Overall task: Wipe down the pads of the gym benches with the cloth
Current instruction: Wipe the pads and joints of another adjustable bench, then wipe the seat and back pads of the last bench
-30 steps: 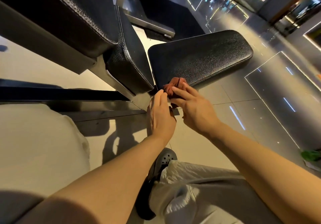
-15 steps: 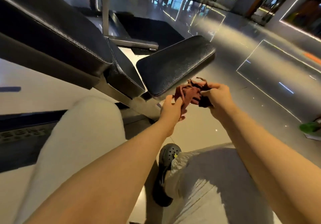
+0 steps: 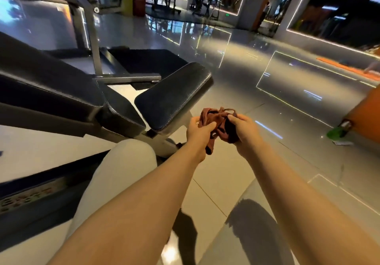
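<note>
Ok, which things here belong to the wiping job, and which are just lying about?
Part of the job:
- crumpled reddish-brown cloth, gripped by left hand and right hand
- black padded bench seat
- black padded backrest

Lying about:
- green object on the floor
- orange mat

The long black padded backrest of the gym bench (image 3: pixel 47 84) is cut off by the left edge, and its frame's upright runs off the top. The crumpled reddish-brown cloth (image 3: pixel 213 121) is partly covered by the fingers gripping it. At far right, a small green object on the floor (image 3: pixel 335 132) is too blurred to identify.
</note>
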### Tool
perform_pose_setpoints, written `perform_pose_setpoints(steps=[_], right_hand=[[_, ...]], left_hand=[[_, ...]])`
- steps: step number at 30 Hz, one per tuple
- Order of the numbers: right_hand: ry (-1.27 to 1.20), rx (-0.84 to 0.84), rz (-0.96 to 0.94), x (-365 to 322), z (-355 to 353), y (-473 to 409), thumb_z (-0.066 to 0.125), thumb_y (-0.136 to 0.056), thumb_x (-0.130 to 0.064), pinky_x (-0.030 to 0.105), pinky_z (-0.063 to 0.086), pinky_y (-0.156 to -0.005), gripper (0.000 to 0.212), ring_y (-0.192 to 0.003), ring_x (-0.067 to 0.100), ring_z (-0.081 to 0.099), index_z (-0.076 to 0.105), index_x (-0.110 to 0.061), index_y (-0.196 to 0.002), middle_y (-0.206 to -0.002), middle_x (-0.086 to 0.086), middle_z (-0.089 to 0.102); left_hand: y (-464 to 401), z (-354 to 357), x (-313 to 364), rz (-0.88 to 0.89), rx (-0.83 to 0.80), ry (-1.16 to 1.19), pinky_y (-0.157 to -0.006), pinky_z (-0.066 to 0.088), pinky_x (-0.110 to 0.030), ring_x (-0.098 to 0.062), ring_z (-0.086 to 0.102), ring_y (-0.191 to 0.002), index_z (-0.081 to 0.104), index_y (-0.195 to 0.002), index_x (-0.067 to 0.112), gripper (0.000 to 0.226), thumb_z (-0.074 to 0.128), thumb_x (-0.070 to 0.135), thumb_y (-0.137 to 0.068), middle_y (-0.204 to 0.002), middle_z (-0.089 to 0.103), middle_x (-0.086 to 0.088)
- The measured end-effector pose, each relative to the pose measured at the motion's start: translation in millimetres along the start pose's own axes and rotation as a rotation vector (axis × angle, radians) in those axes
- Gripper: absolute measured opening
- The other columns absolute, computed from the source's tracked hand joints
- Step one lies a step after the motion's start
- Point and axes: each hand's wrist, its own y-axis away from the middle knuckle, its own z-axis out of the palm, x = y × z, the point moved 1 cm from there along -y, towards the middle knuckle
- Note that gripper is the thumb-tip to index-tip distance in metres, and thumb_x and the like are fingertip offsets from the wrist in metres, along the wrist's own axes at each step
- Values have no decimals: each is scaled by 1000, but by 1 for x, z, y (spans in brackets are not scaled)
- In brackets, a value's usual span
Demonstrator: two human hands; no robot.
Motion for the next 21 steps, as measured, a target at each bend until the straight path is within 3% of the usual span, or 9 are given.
perform_pose_setpoints(steps=[3,6,11,15,19,21], right_hand=[[-42,-15,1,0,-25,1,49,-100,-25,34,57,-72,24,-93,27,66,61,-8,-112,-106,17,68],[-68,-49,-11,3,-47,3,54,-98,-32,29,55,-71,29,-99,27,64,61,-10,-115,-109,14,67],[-94,20,-68,4,-81,11,65,-91,-26,27,55,-69,32,-98,26,66,63,-9,-118,-109,13,69],[-129,211,-109,15,-121,35,72,-85,-22,33,56,-76,32,-99,27,68,65,-11,-114,-105,12,71],[-210,483,-94,29,-172,88,76,-78,-20,48,56,-89,39,-102,29,67,65,-11,-115,-107,12,71],[-230,623,-95,34,-194,124,76,-80,-17,48,55,-90,36,-103,28,67,66,-12,-114,-107,11,71]], left_hand=[[8,24,3,18,-9,-72,-54,52,-17,-14,62,-81,52,-115,10,22,58,5,-94,-101,61,-8],[10,45,-1,17,-51,-125,-68,50,-24,-18,63,-91,56,-102,19,9,56,12,-96,-99,64,-4],[16,74,-11,-29,-236,-108,-84,52,-30,-20,62,-102,61,-98,22,14,47,19,-101,-106,67,-6],[38,109,-35,-92,-454,-95,-83,50,-28,-17,62,-103,63,-109,17,26,41,27,-103,-109,67,-7],[84,151,-61,-139,-652,-195,-71,54,-26,-21,64,-104,64,-118,9,36,39,30,-103,-112,67,-13],[113,165,-72,-144,-756,-252,-78,56,-31,-24,64,-105,64,-115,9,30,42,23,-101,-111,67,-14]])
